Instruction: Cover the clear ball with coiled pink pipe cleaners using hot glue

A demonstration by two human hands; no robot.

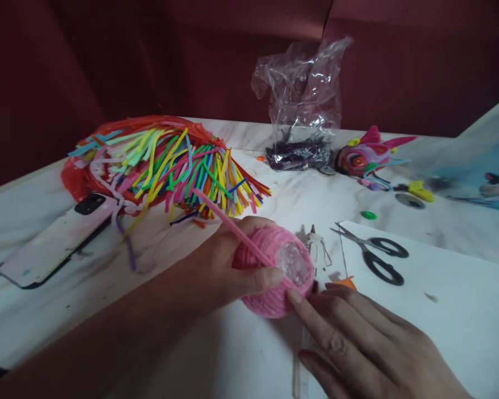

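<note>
My left hand (253,266) is wrapped around a round pink ball (266,302) coiled from fuzzy pipe cleaner, its thumb pressing near the opening. A clear, shiny patch (294,263) shows inside the coils on the side facing right. One loose pink pipe cleaner end (228,221) sticks out toward the upper left, passing over the hand. With fingers stretched out, my right hand (357,338) touches the ball's lower right edge with its index fingertip. Just behind the ball lies what looks like a glue gun (315,241) with a wire stand, partly hidden.
Colourful pipe cleaners (191,172) spill from a red bag at the left, beside a phone (60,238). Black-handled scissors (378,252) lie on white paper (449,277). Behind are a clear plastic bag (303,111) and a colourful pipe-cleaner figure (363,158).
</note>
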